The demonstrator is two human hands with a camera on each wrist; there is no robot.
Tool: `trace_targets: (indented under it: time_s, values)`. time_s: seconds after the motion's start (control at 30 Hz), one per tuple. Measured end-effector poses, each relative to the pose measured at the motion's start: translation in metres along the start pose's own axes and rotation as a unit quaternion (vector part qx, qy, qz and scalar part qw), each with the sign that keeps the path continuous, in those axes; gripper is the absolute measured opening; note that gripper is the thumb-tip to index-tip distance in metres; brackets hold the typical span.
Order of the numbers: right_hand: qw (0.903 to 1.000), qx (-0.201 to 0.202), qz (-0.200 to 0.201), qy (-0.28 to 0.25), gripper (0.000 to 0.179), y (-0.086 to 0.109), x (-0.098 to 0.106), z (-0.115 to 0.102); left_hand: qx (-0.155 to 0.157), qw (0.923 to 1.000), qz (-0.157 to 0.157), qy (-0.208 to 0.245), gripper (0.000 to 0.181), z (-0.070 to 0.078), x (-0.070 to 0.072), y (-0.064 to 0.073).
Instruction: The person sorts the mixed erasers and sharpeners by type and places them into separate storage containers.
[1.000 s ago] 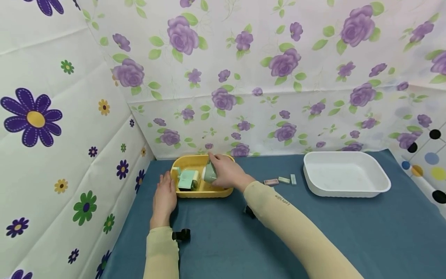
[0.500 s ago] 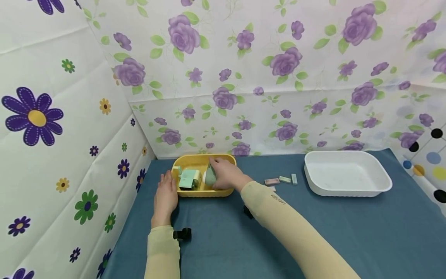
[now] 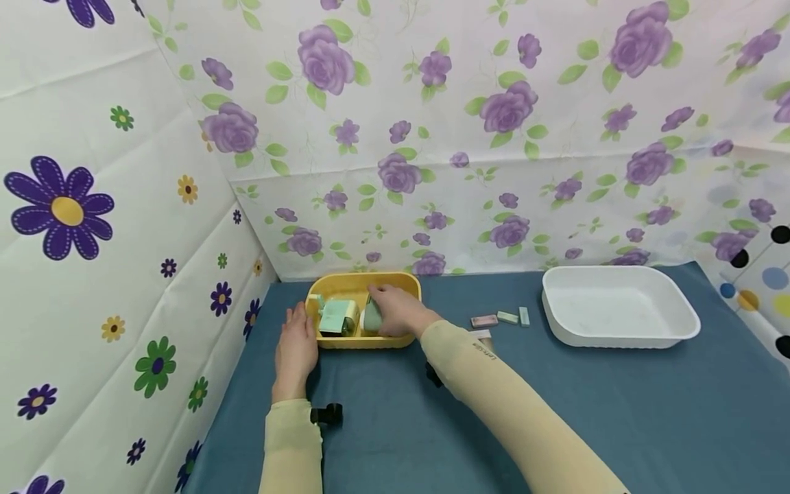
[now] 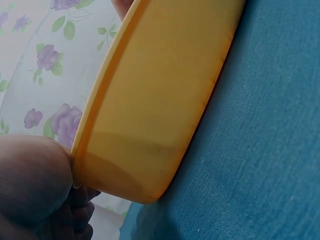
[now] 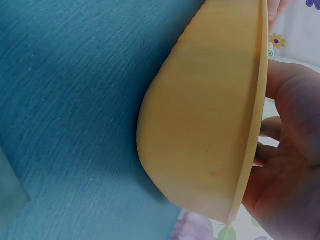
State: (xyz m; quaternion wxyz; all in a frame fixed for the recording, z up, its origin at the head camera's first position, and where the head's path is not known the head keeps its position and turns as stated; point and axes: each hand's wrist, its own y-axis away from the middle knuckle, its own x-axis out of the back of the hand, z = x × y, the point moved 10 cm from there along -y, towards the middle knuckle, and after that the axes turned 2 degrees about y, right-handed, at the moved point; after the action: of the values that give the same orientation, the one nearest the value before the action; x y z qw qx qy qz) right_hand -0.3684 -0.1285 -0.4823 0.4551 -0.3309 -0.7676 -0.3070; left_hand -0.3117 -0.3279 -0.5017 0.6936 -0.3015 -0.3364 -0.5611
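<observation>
A yellow tray (image 3: 364, 345) sits near the back left of the table. In its left half is a mint-green crank pencil sharpener (image 3: 337, 314) with a clear, dark-looking drawer. My right hand (image 3: 398, 310) reaches over the front right of the tray and grips a grey-green rounded object (image 3: 372, 317) with a white end, low inside it; the fingers cover much of that object. My left hand (image 3: 297, 350) rests along the tray's left end with fingers straight. Both wrist views show the tray's yellow wall (image 4: 145, 100), with each hand at its rim.
A white basin (image 3: 620, 341) stands at the back right. Between it and the yellow tray lie several small eraser-like blocks, one pink (image 3: 484, 321) and two pale green (image 3: 507, 317). A pale item (image 3: 483, 336) is partly covered by my right sleeve. Floral cloth walls rise behind and at left.
My right hand has sunk slightly into the tray with the grey-green object. The right forearm has shifted left, uncovering more of the pale item. My left hand stays at the tray's end.
</observation>
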Motion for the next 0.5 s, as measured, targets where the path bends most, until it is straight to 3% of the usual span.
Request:
trace_targets:
  time_s: [0.5]
  values:
    - [0.9999, -0.009, -0.008, -0.004, 0.095, -0.0021, -0.0016, 0.0002, -0.003, 0.9999, 0.01, 0.007, 0.054, 0.0023, 0.0023, 0.0018]
